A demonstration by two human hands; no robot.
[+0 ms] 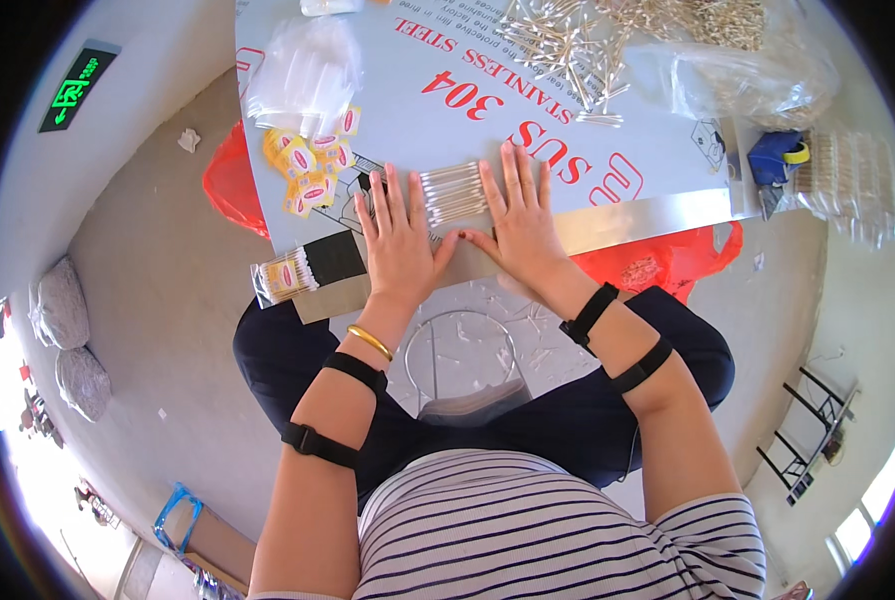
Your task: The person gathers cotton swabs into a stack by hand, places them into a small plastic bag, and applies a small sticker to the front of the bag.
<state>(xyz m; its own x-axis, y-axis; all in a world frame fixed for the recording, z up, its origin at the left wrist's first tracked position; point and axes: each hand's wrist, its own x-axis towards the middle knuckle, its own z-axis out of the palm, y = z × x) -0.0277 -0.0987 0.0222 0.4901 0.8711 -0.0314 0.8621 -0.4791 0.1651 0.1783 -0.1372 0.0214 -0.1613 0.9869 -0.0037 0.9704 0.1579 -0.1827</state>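
A neat row of cotton swabs (453, 195) lies side by side on the table between my two hands. My left hand (399, 240) rests flat along the row's left end, fingers stretched forward. On the other side, my right hand (522, 225) is also flat, with its fingers extended along the right end. Both thumbs point inward and nearly meet below the row. Left of my left hand, a small clear pack of cotton swabs (285, 277) with a yellow label lies at the table edge, beside a black patch (334, 257).
Yellow labels (307, 168) and clear plastic bags (307, 80) lie at the left. Loose swabs (567, 50) and a large clear bag (737, 80) are far right, near a blue tape dispenser (775, 158) and filled packs (847, 185). Red bags (235, 180) hang beside the table (647, 210).
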